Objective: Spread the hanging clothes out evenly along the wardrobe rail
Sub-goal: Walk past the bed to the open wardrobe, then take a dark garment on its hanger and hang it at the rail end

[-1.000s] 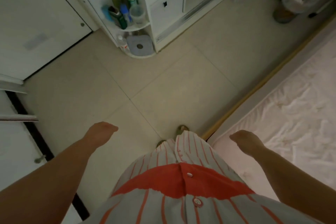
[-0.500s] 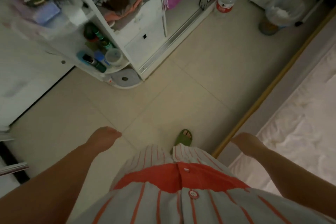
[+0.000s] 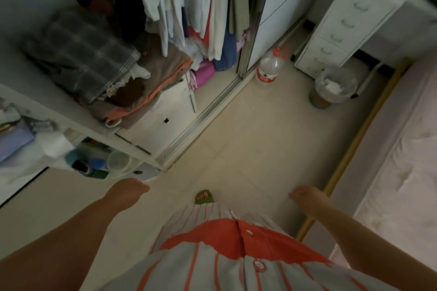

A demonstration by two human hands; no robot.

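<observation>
Folded clothes (image 3: 123, 82) heaped on the shelf at left. Left hand (image 3: 128, 192) low, fingers loosely curled, holding nothing. Hanging clothes (image 3: 194, 7) bunched tight in the open wardrobe, top centre (rail itself out of view). Right hand (image 3: 307, 196) likewise idle. Judgement: step closer, raise both hands to hanger hooks, slide them apart.

**Colours in the bedroom**

The hanging clothes (image 3: 189, 0) are mostly white and cream, with some orange and blue. A grey checked cloth (image 3: 80, 54) lies on brown and orange folded clothes (image 3: 163, 71). A pink bundle (image 3: 203, 73) sits low in the wardrobe. The bottle (image 3: 269, 66) is clear with a red cap and label. The person's shirt (image 3: 212, 255) is pale grey with orange stripes and an orange band. The slipper (image 3: 203, 197) is green. The floor (image 3: 248, 137) is beige.
</observation>
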